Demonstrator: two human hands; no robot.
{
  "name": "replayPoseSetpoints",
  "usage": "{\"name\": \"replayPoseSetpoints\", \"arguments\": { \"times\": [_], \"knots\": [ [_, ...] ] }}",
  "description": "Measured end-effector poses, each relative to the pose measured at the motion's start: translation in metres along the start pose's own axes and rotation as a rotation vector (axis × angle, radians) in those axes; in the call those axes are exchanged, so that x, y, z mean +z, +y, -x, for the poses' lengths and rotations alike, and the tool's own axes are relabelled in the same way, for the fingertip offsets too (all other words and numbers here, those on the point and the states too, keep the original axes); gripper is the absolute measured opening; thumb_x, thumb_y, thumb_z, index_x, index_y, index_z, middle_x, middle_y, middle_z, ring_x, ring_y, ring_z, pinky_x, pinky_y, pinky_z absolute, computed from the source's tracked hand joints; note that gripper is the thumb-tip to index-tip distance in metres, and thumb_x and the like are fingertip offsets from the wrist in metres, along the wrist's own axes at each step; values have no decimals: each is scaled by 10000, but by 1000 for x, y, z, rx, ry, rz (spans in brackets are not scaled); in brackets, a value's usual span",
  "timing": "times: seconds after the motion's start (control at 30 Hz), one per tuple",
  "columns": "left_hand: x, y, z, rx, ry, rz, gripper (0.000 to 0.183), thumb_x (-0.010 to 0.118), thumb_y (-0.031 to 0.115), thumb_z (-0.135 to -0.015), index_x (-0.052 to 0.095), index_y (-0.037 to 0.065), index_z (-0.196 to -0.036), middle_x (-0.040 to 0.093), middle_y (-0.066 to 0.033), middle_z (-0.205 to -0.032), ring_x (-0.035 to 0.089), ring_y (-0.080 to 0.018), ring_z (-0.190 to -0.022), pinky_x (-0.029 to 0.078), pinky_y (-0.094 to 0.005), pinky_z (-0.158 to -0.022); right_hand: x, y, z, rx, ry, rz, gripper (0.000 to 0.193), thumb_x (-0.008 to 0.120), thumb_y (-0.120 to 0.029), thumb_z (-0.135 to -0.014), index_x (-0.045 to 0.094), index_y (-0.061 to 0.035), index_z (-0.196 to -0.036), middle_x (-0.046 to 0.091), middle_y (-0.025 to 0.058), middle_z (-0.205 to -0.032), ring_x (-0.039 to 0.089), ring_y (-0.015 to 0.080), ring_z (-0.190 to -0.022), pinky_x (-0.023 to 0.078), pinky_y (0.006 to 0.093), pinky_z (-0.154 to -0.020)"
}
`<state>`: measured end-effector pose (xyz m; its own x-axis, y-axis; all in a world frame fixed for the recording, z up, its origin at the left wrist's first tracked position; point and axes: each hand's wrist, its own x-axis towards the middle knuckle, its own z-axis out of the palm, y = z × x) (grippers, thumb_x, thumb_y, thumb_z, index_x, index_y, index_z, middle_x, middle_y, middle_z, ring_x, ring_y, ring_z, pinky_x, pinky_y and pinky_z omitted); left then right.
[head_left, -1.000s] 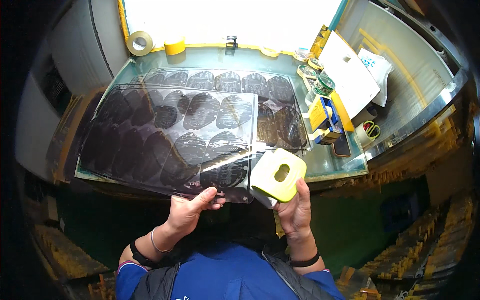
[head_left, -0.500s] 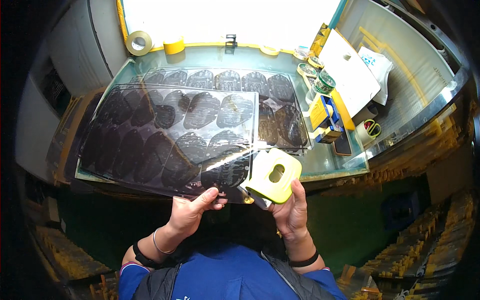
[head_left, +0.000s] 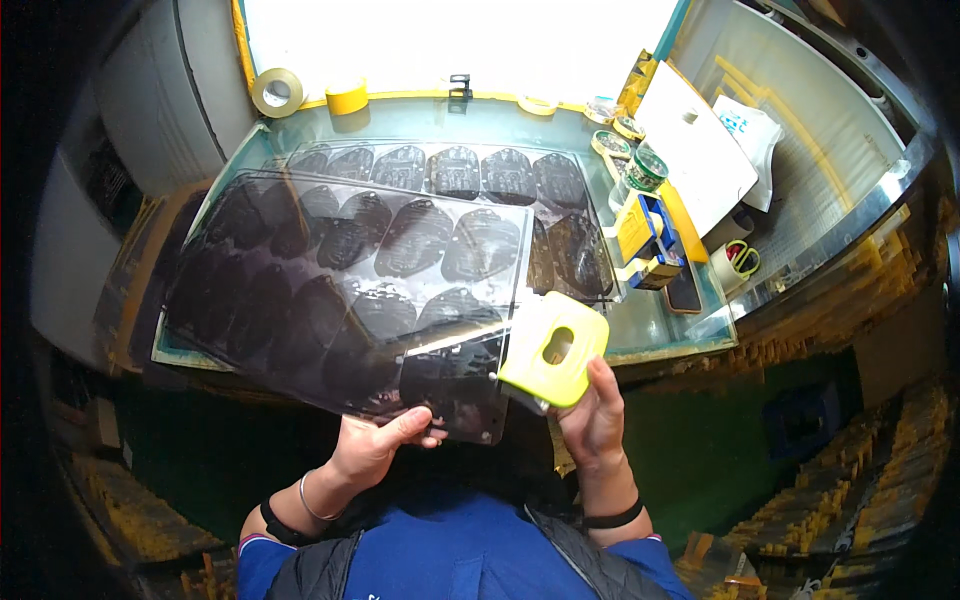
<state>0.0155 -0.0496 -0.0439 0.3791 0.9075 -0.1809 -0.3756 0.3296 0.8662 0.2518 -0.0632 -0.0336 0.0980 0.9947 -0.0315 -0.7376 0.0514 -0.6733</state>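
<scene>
My left hand [head_left: 378,444] pinches the near edge of a large dark film sheet [head_left: 385,290], thumb on top. Rows of black rounded shapes are printed on the sheet, and its near right corner hangs past the table edge. In my right hand [head_left: 592,428] is a lime-green hole punch [head_left: 578,374] with an oval opening in its top. The punch is tilted beside the sheet's right edge; whether its jaw touches the film I cannot tell. A small pale dot shows near the sheet's corner. Another printed film sheet [head_left: 575,253] lies flat beneath, farther back.
The glass-topped table [head_left: 660,330] carries a blue tape dispenser [head_left: 652,240], a green tape roll [head_left: 648,168] and a phone [head_left: 683,290] on the right. A tan tape roll [head_left: 277,92] and a yellow one [head_left: 347,96] stand at the back left. Scissors [head_left: 742,260] sit in a holder.
The hole punch has moved from the sheet's near right corner slightly right, uncovering that corner. The sheet has shifted right and toward me, with my left hand still on it.
</scene>
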Motion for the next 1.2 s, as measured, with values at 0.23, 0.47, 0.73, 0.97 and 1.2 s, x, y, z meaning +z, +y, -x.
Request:
{"name": "replayPoseSetpoints", "arguments": {
  "times": [0.23, 0.47, 0.73, 0.97, 1.2],
  "knots": [
    [-5, -7, 18, -16, -31, -94, 210, 626, 65, -779, 544, -30, -948, 614, -142, -805, 618, -210, -673, 529, -289, -563, 11, -6, -23, -50, 89, 23, 513, 496, -339, -865, 370, 10, -1219, 522, 137, -1151, 564, 230, -1005, 510, 367, -801],
    [-4, -5, 18, -21, -21, -101, 196, 624, 60, -779, 554, -39, -932, 618, -149, -803, 621, -215, -674, 533, -293, -569, 3, -3, -25, -32, 48, 72, 592, 459, -393, -865, 266, -40, -1300, 457, 153, -1231, 512, 263, -1091, 507, 362, -828],
    [-5, -6, 18, -19, -27, -85, 194, 622, 52, -779, 551, -42, -933, 618, -153, -805, 623, -221, -669, 534, -296, -561, 7, 0, -25, -30, 64, 54, 554, 455, -368, -870, 290, -36, -1282, 478, 146, -1208, 540, 252, -1052, 522, 357, -792],
    [-8, -7, 20, -52, -28, -70, 191, 627, 44, -778, 547, -45, -927, 617, -157, -791, 624, -222, -660, 537, -308, -553, -5, 0, -23, -46, 85, 51, 401, 499, -215, -854, 412, 17, -1169, 542, 129, -1102, 583, 211, -964, 528, 354, -769],
    [-31, -20, 32, -42, -108, -195, 102, 599, 0, -788, 566, -74, -850, 618, -160, -787, 619, -217, -653, 529, -294, -582, 7, -17, -33, -122, 55, -14, 469, 508, -264, -854, 375, 9, -1212, 533, 127, -1125, 582, 205, -969, 533, 332, -761]
  ]
}}
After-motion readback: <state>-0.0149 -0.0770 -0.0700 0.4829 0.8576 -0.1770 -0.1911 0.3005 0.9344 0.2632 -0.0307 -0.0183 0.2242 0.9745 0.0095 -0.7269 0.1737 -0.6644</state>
